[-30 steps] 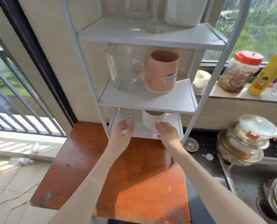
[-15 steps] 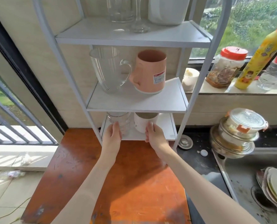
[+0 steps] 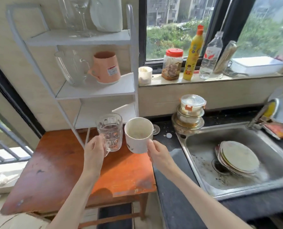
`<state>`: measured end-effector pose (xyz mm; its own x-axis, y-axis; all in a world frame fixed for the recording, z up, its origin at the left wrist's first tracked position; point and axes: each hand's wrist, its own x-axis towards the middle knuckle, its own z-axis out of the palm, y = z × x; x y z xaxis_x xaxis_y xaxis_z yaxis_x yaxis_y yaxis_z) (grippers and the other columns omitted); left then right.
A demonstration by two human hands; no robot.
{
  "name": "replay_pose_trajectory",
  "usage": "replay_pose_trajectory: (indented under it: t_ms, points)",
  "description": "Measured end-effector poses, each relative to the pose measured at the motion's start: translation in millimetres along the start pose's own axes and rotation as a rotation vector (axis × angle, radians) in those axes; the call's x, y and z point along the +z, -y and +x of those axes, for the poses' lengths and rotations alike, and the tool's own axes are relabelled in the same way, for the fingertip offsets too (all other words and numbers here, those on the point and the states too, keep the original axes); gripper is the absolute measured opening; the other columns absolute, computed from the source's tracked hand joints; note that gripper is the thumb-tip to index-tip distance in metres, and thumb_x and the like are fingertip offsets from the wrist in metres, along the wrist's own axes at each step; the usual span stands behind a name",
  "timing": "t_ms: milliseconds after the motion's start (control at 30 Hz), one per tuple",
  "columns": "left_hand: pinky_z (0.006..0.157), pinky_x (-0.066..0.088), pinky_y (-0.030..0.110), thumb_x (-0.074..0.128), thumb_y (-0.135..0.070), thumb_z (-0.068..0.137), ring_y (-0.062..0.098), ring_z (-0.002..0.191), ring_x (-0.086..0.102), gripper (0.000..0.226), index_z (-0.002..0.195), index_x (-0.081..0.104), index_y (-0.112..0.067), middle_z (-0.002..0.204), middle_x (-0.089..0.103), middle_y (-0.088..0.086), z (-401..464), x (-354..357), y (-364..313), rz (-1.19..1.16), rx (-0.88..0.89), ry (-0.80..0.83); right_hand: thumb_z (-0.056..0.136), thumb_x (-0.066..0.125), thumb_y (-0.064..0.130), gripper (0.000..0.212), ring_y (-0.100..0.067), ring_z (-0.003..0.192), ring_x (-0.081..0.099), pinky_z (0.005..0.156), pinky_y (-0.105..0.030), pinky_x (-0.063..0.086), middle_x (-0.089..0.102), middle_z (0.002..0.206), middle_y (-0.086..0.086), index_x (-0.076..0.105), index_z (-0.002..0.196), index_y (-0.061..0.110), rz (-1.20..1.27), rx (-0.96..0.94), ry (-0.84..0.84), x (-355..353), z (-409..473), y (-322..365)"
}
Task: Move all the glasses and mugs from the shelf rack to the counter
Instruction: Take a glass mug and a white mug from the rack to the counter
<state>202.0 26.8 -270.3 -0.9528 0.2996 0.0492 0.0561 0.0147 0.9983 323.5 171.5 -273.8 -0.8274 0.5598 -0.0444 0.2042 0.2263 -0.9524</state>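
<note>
My left hand [image 3: 94, 150] grips a clear glass mug [image 3: 110, 131] by its handle, held in the air above the orange table [image 3: 54, 171]. Beside it my right hand [image 3: 159, 154] holds a white mug [image 3: 138, 135] upright, close to the dark counter [image 3: 168, 187]. Both mugs are out of the white shelf rack [image 3: 96, 92], whose bottom shelf now shows nothing on it. On the middle shelf stand a clear glass jug [image 3: 71, 66] and a pink mug [image 3: 106, 67]. The top shelf carries a stemmed glass [image 3: 82, 15], a clear glass [image 3: 68, 12] and a white jug [image 3: 106, 14].
A steel sink [image 3: 236, 162] with stacked plates [image 3: 238, 158] is set in the counter at right. Stacked lidded bowls [image 3: 189, 114] stand behind it. The windowsill holds a red-lidded jar [image 3: 172, 64], a yellow bottle [image 3: 193, 53] and a water bottle [image 3: 210, 55].
Both hands closed on the two mugs on the bottom shelf and pulled them out toward me. The view swung right, bringing the sink and counter into sight.
</note>
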Motion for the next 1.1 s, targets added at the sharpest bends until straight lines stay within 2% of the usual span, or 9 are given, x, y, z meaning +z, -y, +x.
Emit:
replay_pose_trajectory:
  t_ms: [133,267,433,600,767,867,1000,1100]
  points:
    - [0.053,0.023,0.034,0.041,-0.027,0.085,0.01,0.049,0.023,0.038,0.05,0.027,-0.028,0.047,0.026,-0.012,-70,43,-7,-0.011,0.006,0.114,0.096,0.036,0.023,0.034,-0.011,0.052,0.034,0.052,-0.025,0.027,0.037,0.058,-0.005,0.039,0.064,0.011,0.052,0.059,-0.166,-63,-84,-28]
    - [0.053,0.024,0.033,0.043,-0.021,0.084,0.012,0.044,0.027,0.038,0.048,0.031,-0.023,0.041,0.032,-0.01,-140,101,-6,-0.025,-0.064,0.218,0.096,0.037,0.018,0.036,-0.014,0.054,0.032,0.056,-0.031,0.026,0.035,0.055,-0.003,0.036,0.06,0.014,0.094,0.142,-0.349,-132,-159,-52]
    - [0.05,0.022,0.03,0.041,-0.016,0.087,0.007,0.039,0.027,0.042,0.047,0.033,-0.023,0.037,0.031,-0.012,-208,193,-14,-0.106,-0.124,0.454,0.094,0.039,0.023,0.034,-0.008,0.046,0.032,0.048,-0.022,0.027,0.035,0.05,0.003,0.036,0.061,0.015,0.148,0.224,-0.569,-221,-250,-80]
    - [0.051,0.023,0.028,0.039,-0.016,0.086,0.005,0.039,0.025,0.035,0.053,0.029,-0.02,0.037,0.028,-0.014,-280,298,-37,-0.1,-0.06,0.734,0.093,0.038,0.023,0.037,-0.012,0.048,0.032,0.051,-0.026,0.029,0.034,0.05,0.002,0.034,0.058,0.015,0.105,0.293,-0.848,-301,-334,-102]
    - [0.051,0.021,0.03,0.04,-0.013,0.087,0.003,0.035,0.026,0.038,0.049,0.037,-0.021,0.035,0.031,-0.012,-363,412,-50,-0.136,-0.092,0.992,0.096,0.036,0.025,0.037,-0.018,0.055,0.034,0.059,-0.032,0.031,0.037,0.053,-0.003,0.036,0.061,0.012,0.023,0.356,-1.086,-378,-408,-128]
    - [0.051,0.027,0.028,0.041,-0.015,0.087,0.004,0.036,0.028,0.036,0.052,0.035,-0.019,0.036,0.033,-0.011,-417,479,-54,-0.12,-0.09,1.114,0.096,0.038,0.025,0.037,-0.017,0.054,0.033,0.06,-0.032,0.031,0.035,0.052,0.0,0.035,0.061,0.013,0.039,0.392,-1.215,-427,-445,-146]
    - [0.047,0.02,0.028,0.041,-0.016,0.086,0.005,0.038,0.024,0.033,0.053,0.036,-0.018,0.036,0.029,-0.01,-484,569,-58,-0.131,-0.072,1.287,0.095,0.039,0.024,0.036,-0.018,0.054,0.03,0.061,-0.033,0.029,0.031,0.053,0.002,0.034,0.06,0.015,0.068,0.426,-1.336,-502,-488,-168]
    - [0.048,0.02,0.026,0.038,-0.015,0.086,0.008,0.042,0.025,0.039,0.047,0.038,-0.025,0.037,0.03,-0.011,-531,634,-66,-0.132,-0.082,1.402,0.094,0.039,0.025,0.034,-0.018,0.056,0.029,0.06,-0.033,0.026,0.029,0.054,0.003,0.033,0.062,0.015,0.076,0.468,-1.415,-559,-520,-180]
